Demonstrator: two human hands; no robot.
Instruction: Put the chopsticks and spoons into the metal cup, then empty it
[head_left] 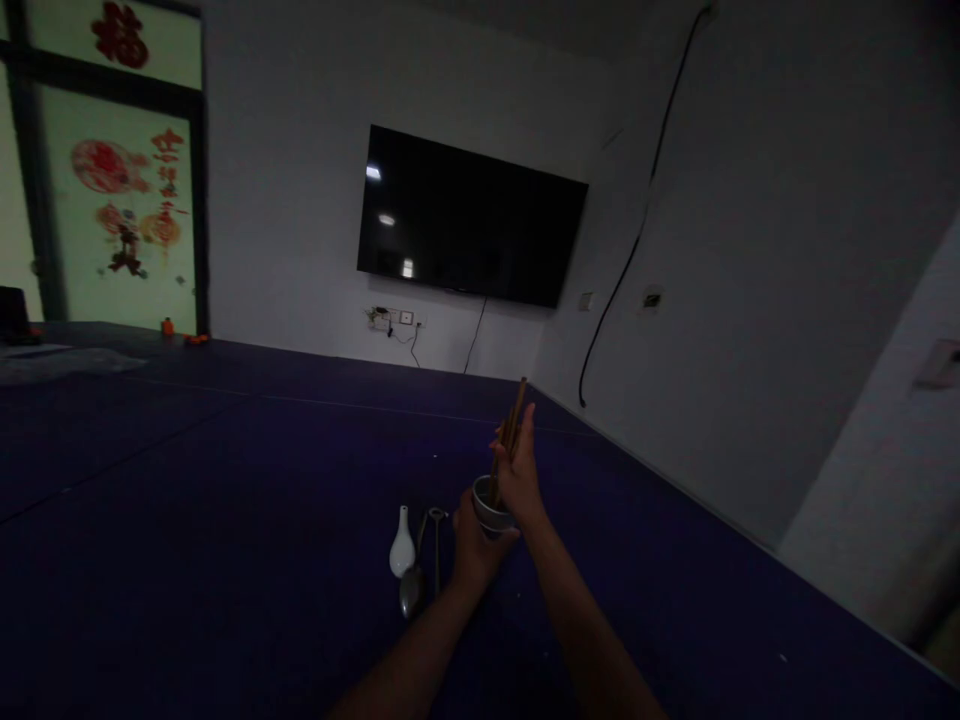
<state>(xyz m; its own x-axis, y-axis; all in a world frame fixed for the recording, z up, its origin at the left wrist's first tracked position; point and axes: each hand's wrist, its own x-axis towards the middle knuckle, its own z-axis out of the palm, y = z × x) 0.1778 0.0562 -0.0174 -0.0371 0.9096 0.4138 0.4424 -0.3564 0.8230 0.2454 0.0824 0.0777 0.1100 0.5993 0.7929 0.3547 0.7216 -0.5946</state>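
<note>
My left hand [474,550] is wrapped round a small light-coloured cup [491,515], tilted a little, over the dark blue surface. In my right hand [520,482] is a bunch of wooden chopsticks [509,432], held upright with their lower ends inside the cup. How many chopsticks there are I cannot tell. Left of my left hand lie a white soup spoon [403,550], a metal spoon [411,590] and a thin metal utensil [437,550] with a ring-like end; its other end is hidden by my left arm.
The dark blue surface [225,500] runs back to the wall. A television [472,215] hangs there above sockets and cables. To the right, a black cable [637,240] dangles along the side wall. Clear plastic sheeting [71,365] and small orange objects [168,327] lie far left.
</note>
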